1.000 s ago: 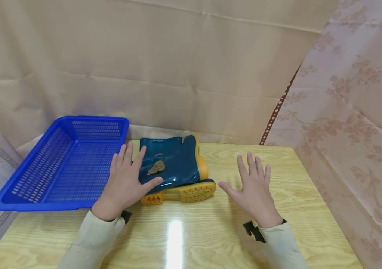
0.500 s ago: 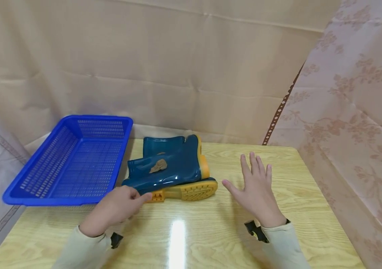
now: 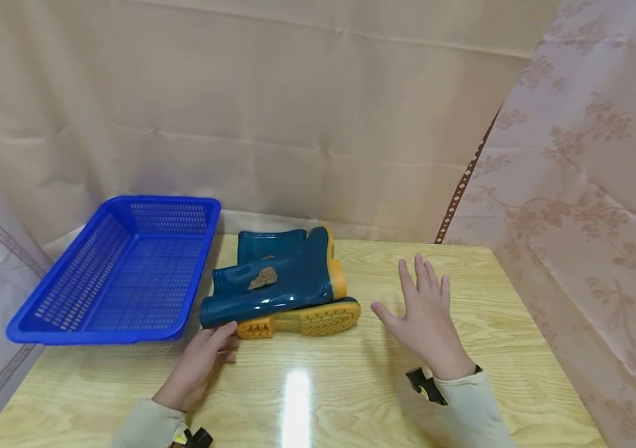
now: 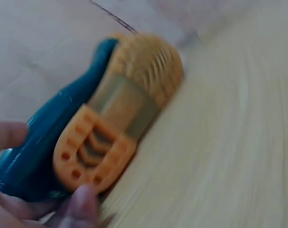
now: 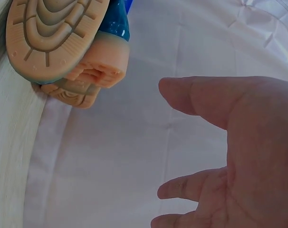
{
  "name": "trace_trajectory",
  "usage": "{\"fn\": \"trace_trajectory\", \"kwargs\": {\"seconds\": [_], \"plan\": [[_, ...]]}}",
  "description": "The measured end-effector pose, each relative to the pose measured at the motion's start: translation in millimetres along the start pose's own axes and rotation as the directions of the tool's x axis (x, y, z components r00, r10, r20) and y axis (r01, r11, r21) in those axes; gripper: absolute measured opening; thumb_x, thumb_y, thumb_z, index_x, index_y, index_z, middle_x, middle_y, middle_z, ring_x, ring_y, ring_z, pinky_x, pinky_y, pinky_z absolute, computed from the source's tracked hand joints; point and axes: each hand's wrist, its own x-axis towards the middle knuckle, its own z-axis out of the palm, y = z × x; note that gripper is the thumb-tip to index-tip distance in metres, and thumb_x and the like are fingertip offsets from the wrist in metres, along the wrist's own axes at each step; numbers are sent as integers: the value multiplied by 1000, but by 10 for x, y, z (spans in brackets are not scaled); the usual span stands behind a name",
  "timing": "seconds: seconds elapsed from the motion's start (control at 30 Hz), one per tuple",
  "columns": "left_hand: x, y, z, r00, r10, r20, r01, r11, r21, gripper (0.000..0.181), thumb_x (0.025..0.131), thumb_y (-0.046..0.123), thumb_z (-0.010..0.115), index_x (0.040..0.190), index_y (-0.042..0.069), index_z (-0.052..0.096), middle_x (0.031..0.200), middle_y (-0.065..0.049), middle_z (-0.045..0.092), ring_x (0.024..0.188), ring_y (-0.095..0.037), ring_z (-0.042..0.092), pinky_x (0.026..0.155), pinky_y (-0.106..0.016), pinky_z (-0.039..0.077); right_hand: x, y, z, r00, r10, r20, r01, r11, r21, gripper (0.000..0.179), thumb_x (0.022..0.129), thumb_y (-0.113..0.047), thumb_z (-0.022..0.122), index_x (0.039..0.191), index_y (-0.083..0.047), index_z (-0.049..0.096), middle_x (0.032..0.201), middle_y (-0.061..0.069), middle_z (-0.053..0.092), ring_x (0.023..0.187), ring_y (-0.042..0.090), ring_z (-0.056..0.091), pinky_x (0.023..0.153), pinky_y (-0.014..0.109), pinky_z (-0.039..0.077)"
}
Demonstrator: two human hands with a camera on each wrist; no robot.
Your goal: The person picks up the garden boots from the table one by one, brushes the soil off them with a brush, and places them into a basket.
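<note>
A pair of dark teal rubber boots lies on the table, one across the other. The upper boot [image 3: 301, 274] has its yellow sole to the right and a brown, mud-like patch [image 3: 264, 278] on its side. The lower boot's yellow treaded sole [image 3: 307, 320] faces the near edge, its heel at the left. My left hand [image 3: 203, 364] is right at that heel, thumb and fingers apart; in the left wrist view fingertips [image 4: 83, 202] overlap the heel [image 4: 94, 152]. To the right of the boots, my right hand [image 3: 424, 323] is held with fingers spread, holding nothing.
A blue perforated plastic basket [image 3: 96, 338] stands left of the boots. The wood-grain table [image 3: 363, 392] meets a beige cloth [image 3: 307, 124] at the back and a floral cloth [image 3: 592, 218] on the right.
My left hand went from above the boots to the near boot's heel, then shifted slightly lower with its fingers loosened. The upper boot's shaft has come into sight. The right hand stays put.
</note>
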Motion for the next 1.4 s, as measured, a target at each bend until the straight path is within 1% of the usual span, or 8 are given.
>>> {"fn": "trace_trajectory", "kwargs": {"seconds": [0.23,0.47,0.7,0.83,1.1,1.17,1.27,1.4], "plan": [[102,73,38,988,95,124,-51,945,-323,82,108,42,54,163,4,7,167,-12,14,153,-24,18,126,-42,18,-21,-32,-6,1000,-7,18,7,1000,7,94,98,-52,66,163,0,21,169,30,7,155,50,3,120,69,-2],[132,163,18,991,111,75,-80,942,-326,87,109,44,52,164,1,0,172,-6,-3,158,-21,-1,128,-41,2,-17,-53,17,1000,-23,11,23,1000,-13,93,98,-51,67,162,1,24,168,30,9,153,51,9,121,69,2],[88,210,90,982,189,-13,-180,910,-373,24,109,34,54,107,11,62,130,6,50,131,-14,39,123,-35,18,-21,-53,15,1000,-8,12,8,1000,-16,92,98,-51,67,162,0,25,168,30,11,153,51,11,121,68,3],[89,209,108,949,312,49,-257,853,-455,24,111,23,46,128,11,59,130,10,65,133,-17,47,123,-37,17,-15,-42,2,1000,-2,13,2,1000,-19,92,98,-52,66,162,0,24,168,30,10,154,50,10,121,68,3],[105,357,152,994,97,-59,-113,909,-402,19,107,18,55,121,11,44,119,3,44,110,-12,42,99,-25,37,-14,-34,-15,1000,3,21,-2,1000,-12,93,98,-52,65,163,-1,23,169,29,8,154,50,9,121,68,2],[125,421,130,999,41,-35,-53,860,-508,32,107,20,55,134,12,41,130,1,45,120,-13,43,102,-23,39,-13,-34,-16,1000,3,22,-3,1000,-3,93,98,-52,65,163,-1,23,169,29,8,154,50,9,121,68,2],[152,490,77,998,10,61,38,680,-732,58,109,22,51,158,17,20,155,-3,32,142,-16,35,116,-27,35,-12,-28,-19,1000,6,24,-6,1000,11,92,98,-52,65,163,-1,23,169,29,7,154,50,8,121,68,1],[215,473,43,971,126,205,120,486,-866,74,110,25,45,165,29,-4,171,-2,10,156,-20,19,126,-39,20,-4,-18,-21,1000,0,28,0,1000,-1,92,99,-53,65,162,0,24,169,29,8,154,50,8,122,67,1]]}}
